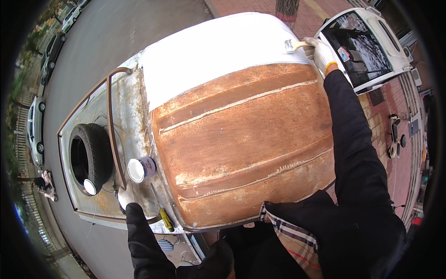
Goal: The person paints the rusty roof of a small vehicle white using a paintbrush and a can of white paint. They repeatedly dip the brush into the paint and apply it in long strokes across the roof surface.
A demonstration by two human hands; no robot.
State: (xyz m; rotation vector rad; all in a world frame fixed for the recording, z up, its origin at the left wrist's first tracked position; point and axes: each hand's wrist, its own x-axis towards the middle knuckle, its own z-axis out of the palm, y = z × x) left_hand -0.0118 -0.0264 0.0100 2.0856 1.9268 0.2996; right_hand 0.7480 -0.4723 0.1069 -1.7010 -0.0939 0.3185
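Roof (246, 135) is rusty beside the white paint (209, 60), on which the right hand (319, 55), fingers closed, holds the brush (294, 45); left hand (126, 196) is by the rail (116, 139), its grip unclear; light, overlapping strokes should cover evenly.

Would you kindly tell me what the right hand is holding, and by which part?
The gloved right hand holds a paintbrush by its light-coloured handle.

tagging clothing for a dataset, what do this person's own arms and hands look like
Both arms wear plain dark, near-black long sleeves. The right hand has a whitish fabric glove with a yellow-orange band at the wrist. The left hand has a whitish glove too; no coloured band shows there.
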